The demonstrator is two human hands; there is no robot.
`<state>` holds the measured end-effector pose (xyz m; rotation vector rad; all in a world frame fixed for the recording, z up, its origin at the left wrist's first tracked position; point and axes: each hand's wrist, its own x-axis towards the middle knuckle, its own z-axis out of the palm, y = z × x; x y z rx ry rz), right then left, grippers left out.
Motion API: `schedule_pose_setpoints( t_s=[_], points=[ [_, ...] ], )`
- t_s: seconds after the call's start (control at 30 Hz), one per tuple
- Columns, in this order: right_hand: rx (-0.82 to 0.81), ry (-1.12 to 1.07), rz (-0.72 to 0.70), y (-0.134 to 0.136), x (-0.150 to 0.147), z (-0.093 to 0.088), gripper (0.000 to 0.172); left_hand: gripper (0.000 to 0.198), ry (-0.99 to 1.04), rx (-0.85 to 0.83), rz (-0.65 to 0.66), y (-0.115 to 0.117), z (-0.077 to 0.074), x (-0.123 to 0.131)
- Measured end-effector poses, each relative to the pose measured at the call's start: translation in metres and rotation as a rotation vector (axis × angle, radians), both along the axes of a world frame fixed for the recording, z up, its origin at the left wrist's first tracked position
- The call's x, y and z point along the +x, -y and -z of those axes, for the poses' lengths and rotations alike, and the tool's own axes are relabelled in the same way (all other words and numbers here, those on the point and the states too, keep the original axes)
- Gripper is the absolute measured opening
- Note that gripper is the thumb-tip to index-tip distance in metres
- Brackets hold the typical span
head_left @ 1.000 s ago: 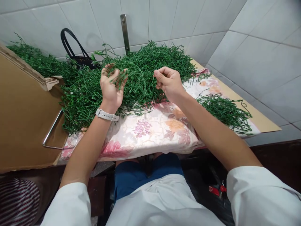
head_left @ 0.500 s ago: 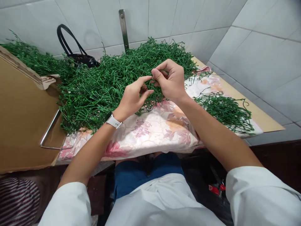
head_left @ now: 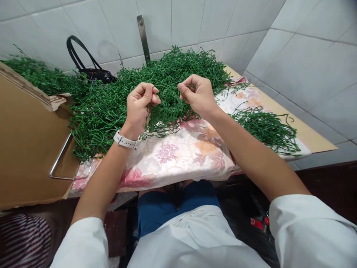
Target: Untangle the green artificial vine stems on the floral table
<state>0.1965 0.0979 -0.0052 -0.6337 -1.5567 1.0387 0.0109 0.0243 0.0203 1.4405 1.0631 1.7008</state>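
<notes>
A large heap of thin, wiry green stems (head_left: 103,108) with small buds or leaf tips spreads along the back of the cloth-covered table. In front of it, my left hand (head_left: 141,104) has its fingers curled and thumb pressed on them, with green stem showing below the fingers. My right hand (head_left: 198,95) pinches with thumb and forefinger at about the same height, a thin green stem at its fingertips. A gap separates the two hands, and the stems there blend with the heap behind. To the right lies a smaller pile of stems (head_left: 266,130).
A floral cloth (head_left: 170,160) covers the table. On the left stand a cardboard box (head_left: 30,149) and a bent metal wire frame (head_left: 60,158). A black handbag (head_left: 97,74) rests behind the heap, against the tiled wall (head_left: 189,22). A metal bracket (head_left: 143,39) is fixed there.
My left hand has moved left, away from my right hand, and its spread fingers have curled closed. My right hand stays nearly in place, still pinching. The camera view has shifted slightly.
</notes>
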Motion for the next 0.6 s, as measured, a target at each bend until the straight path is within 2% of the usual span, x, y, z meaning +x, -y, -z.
schedule_pose_setpoints(
  t_s=[0.1, 0.2, 0.3, 0.43, 0.6],
  points=[
    [-0.053, -0.014, -0.131, 0.012, 0.002, -0.011, 0.047, 0.032, 0.005, -0.093, 0.089, 0.003, -0.005, 0.0],
    [-0.101, -0.016, -0.344, 0.023, 0.003, -0.019, 0.046, 0.029, -0.072, -0.128, 0.165, 0.007, -0.005, 0.004],
    [-0.111, -0.002, -0.499, 0.026, 0.003, -0.02, 0.048, 0.029, -0.044, -0.087, 0.113, 0.009, -0.001, 0.01],
    [-0.181, -0.03, -0.482, 0.02, 0.004, -0.013, 0.047, 0.03, 0.008, -0.098, 0.031, 0.007, -0.003, 0.012],
    [-0.204, -0.002, -0.512, 0.019, 0.005, -0.011, 0.051, 0.034, 0.05, -0.203, 0.087, 0.006, -0.006, 0.009]
  ],
)
